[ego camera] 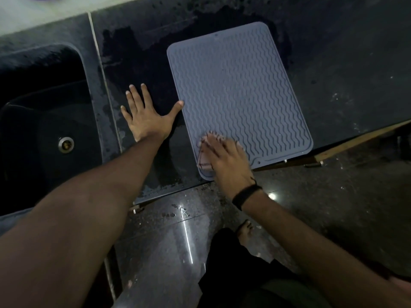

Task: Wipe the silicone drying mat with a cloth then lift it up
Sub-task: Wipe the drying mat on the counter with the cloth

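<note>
A grey silicone drying mat [238, 92] with wavy ridges lies flat on the dark countertop [338, 63], its near edge at the counter's front. My right hand [224, 156] presses a small pinkish cloth [203, 160] onto the mat's near left corner, fingers straight and blurred; most of the cloth is hidden under the hand. My left hand [145, 116] lies flat on the counter left of the mat, fingers spread, its thumb tip touching the mat's left edge.
A dark sink [42, 121] with a metal drain [65, 144] is set into the counter at the left. Wet patches darken the counter around the mat. Below the counter edge is a glossy speckled floor [178, 236] with my bare foot [244, 230].
</note>
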`<state>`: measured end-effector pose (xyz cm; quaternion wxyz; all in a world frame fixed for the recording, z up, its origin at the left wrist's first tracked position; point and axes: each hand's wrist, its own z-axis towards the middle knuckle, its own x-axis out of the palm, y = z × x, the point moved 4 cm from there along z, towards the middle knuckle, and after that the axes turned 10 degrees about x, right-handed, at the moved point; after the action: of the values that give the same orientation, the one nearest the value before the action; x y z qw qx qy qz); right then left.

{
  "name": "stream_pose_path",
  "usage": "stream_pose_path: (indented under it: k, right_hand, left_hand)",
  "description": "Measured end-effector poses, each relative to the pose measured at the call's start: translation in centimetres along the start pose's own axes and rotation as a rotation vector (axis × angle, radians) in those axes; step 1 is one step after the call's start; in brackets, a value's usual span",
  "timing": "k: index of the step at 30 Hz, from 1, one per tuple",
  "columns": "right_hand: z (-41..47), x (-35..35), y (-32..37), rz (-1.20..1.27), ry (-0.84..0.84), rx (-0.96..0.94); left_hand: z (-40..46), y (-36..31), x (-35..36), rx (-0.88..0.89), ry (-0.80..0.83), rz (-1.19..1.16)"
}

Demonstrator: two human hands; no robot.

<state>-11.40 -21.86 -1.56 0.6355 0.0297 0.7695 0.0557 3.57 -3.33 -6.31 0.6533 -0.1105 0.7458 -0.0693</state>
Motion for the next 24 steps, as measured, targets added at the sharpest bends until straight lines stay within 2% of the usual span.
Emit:
stream_pose_path:
  k: [6, 11, 16, 24]
  right_hand:
    - [-5.4, -0.6, -0.9, 0.042, -0.012, -0.029]
    - [-1.5, -3.2, -1.3, 0.117, -0.102, 0.057]
    - [3.7, -1.7, -0.2, -0.003, 0.043, 0.041]
    - [-3.9, 0.3, -1.5, 0.049, -0.071, 0.010]
  left_hand:
    - [-0.2, -0.1, -0.3, 0.001, 0.004, -0.007]
    - [-0.2, -0.2, -0.3, -0.003, 0.014, -0.002]
    - [-0.2, -0.3, -0.4, 0.000, 0.009, 0.004]
    - [-0.3, -0.2, -0.3, -0.006, 0.010, 0.010]
